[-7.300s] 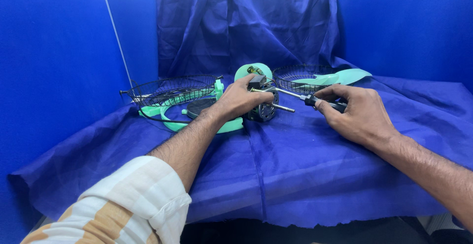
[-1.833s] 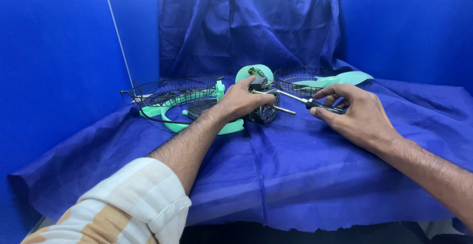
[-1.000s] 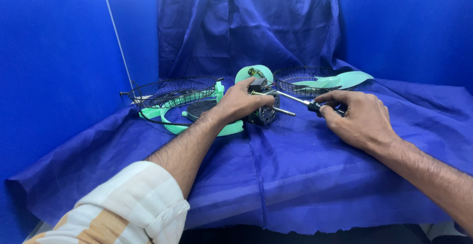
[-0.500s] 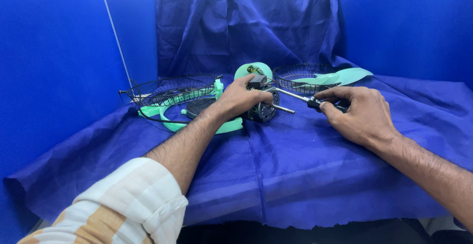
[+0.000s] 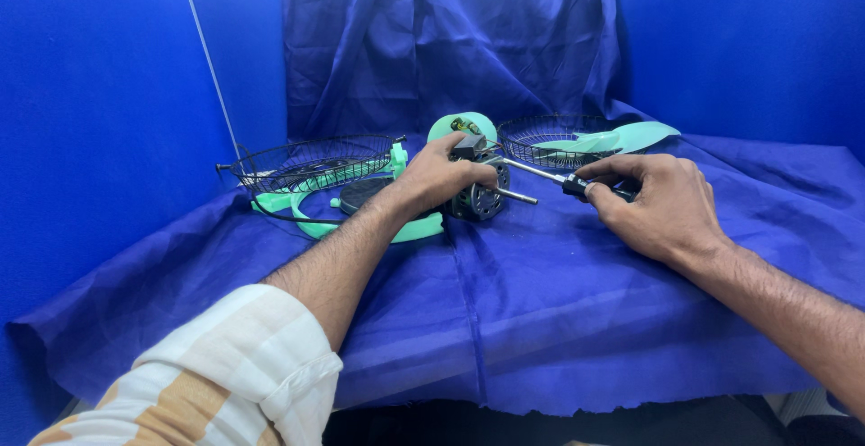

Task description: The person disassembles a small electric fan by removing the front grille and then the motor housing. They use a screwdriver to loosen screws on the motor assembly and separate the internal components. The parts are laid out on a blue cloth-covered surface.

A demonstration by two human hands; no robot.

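Left hand: arm stretched forward, fingers clamped over the fan motor — near the worktop's far edge.
Right hand: palm down, gripping the screwdriver — tip at the motor.

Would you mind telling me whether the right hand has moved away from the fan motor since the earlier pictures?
No. The right hand still grips the screwdriver beside the motor, below the right wire guard, as before.

No packages, labels, signs or screens anywhere in view.
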